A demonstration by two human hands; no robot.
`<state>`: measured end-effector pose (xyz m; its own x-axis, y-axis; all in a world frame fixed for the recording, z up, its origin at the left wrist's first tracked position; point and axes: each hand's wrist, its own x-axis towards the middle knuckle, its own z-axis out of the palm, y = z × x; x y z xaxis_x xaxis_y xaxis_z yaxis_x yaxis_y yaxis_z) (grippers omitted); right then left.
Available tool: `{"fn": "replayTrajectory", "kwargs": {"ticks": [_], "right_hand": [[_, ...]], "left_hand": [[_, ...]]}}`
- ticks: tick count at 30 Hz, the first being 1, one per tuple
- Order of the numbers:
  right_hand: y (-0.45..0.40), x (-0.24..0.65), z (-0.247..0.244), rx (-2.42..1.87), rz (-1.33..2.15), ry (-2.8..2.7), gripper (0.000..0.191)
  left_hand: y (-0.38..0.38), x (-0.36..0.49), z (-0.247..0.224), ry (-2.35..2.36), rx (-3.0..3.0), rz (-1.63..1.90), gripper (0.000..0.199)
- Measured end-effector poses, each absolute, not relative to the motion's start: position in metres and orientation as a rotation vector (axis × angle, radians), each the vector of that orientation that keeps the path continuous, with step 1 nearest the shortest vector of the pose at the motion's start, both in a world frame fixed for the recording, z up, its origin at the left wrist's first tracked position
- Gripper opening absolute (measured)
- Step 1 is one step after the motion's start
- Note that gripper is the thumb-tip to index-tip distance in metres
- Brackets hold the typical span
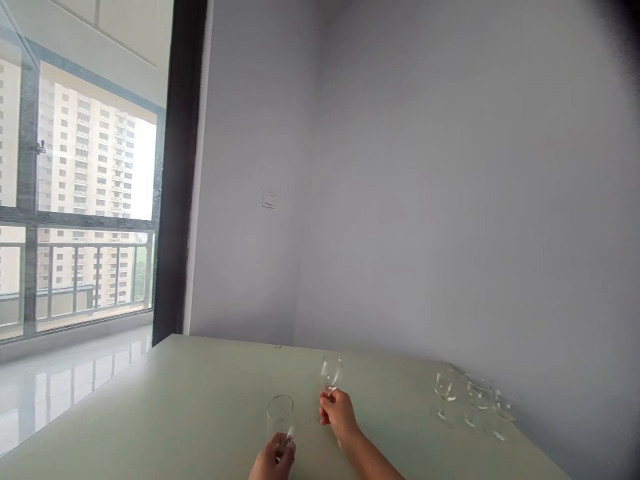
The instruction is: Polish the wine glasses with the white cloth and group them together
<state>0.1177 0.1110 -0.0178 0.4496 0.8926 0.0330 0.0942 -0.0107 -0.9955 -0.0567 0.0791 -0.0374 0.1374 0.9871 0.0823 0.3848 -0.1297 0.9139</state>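
Note:
Near the front edge of the view, my left hand is closed around the lower part of a clear glass, whose round rim faces up. Farther back and to the right, my right hand pinches the stem of a clear wine glass. That second glass is upright, with its bowl above my fingers and its base partly hidden behind them. The two glasses are apart from each other. Whether either base touches the table is hard to make out.
Several clear stemmed glasses stand grouped at the right of the pale green table, close to the grey wall. A wall switch is on the wall behind. At left, a dark frame borders a glazed balcony.

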Motion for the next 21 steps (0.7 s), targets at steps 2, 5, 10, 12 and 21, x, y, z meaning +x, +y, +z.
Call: {"fn": "replayTrajectory", "kwargs": {"ticks": [2, 5, 10, 12, 21], "right_hand": [[0.115, 0.084, -0.016, -1.424, 0.874, -0.969, 0.005], [0.12, 0.04, -0.013, -1.388, 0.958, -1.014, 0.007], [0.128, -0.02, -0.008, -1.362, 1.03, -1.042, 0.01], [0.132, -0.043, -0.007, -1.365, 1.053, -1.044, 0.011], [0.149, -0.138, -0.022, -1.396, 1.136, -1.116, 0.012]], "left_hand": [[0.083, -0.07, -0.029, 1.346, 1.618, 1.02, 0.027], [0.09, -0.099, -0.016, 1.343, 1.592, 1.076, 0.033], [0.102, -0.172, -0.003, 1.453, 1.51, 1.134, 0.041], [0.107, -0.203, -0.002, 1.529, 1.463, 1.147, 0.043], [0.103, -0.285, -0.007, 1.794, 1.331, 1.146, 0.046]]}}
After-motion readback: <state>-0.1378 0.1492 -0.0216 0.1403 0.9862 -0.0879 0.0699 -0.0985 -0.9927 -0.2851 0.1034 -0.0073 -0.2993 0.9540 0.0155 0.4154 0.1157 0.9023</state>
